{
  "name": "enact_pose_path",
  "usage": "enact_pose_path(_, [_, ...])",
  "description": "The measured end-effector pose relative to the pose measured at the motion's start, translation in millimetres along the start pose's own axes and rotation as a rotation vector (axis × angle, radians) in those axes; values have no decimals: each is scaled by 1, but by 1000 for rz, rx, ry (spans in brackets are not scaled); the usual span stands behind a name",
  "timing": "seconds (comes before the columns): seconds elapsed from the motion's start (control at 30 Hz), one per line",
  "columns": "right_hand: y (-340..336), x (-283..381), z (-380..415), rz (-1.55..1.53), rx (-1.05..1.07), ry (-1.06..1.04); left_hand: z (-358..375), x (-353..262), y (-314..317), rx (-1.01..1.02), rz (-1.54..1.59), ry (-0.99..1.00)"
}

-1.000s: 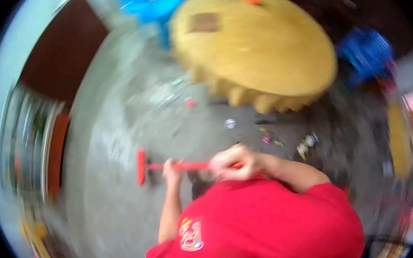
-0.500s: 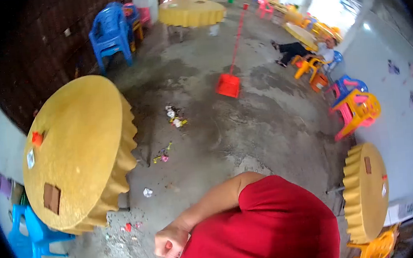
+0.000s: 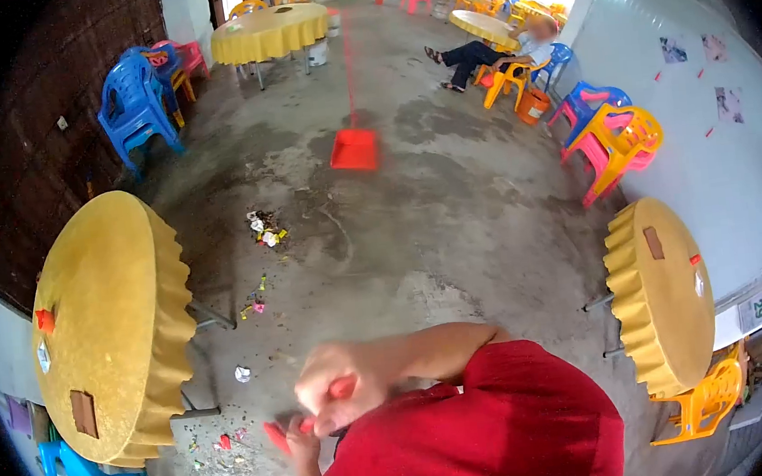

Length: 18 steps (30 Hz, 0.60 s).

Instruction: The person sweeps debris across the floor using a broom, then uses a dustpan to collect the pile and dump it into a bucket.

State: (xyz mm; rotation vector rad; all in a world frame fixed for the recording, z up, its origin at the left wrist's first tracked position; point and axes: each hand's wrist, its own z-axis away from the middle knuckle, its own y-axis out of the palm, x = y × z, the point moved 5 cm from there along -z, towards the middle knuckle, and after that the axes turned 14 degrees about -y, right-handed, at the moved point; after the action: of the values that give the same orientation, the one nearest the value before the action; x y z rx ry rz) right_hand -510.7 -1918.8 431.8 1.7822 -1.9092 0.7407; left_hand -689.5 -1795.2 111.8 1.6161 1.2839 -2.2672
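Red tool (image 3: 276, 437), handle end (image 3: 342, 387) rounded, partly hidden.

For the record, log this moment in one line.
Right hand: gripping red tool | left hand: gripping same tool | litter: on floor | red dustpan: on floor

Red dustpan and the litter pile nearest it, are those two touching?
Apart. The head view shows a stretch of floor between the red dustpan and the litter pile.
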Motion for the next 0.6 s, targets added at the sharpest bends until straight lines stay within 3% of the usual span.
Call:
enact_pose_path(0.13, [-22, 47, 47, -93, -295, 186, 23, -8, 30, -31, -2, -221])
enact_pose_path(0.17, [-23, 49, 62, -199, -340, 260, 32, -18, 32, -10, -4, -188])
enact_pose_path(0.27, [-19, 67, 75, 3, -264, 358, 62, -45, 25, -166, 7, -100])
enact_pose_path(0.33, [3, 74, 79, -22, -89, 416, 78, -40, 21, -145, 23, -116])
enact_pose_path(0.4, [20, 108, 64, 277, 57, 59, 96, -35, 16, -126, 46, -107])
enact_pose_path(0.5, [37, 142, 52, 346, 50, -213, 104, 41, 14, -132, 180, -239])
enact_pose_path(0.53, [43, 156, 48, 271, 40, -212, 108, 68, 12, -116, 226, -332])
enact_pose_path(0.57, [50, 174, 43, 194, 28, -210, 120, 7, -13, -115, 184, -227])
enact_pose_path(0.6, [63, 189, 36, 116, 18, -209, 122, 39, -9, -27, 454, -281])
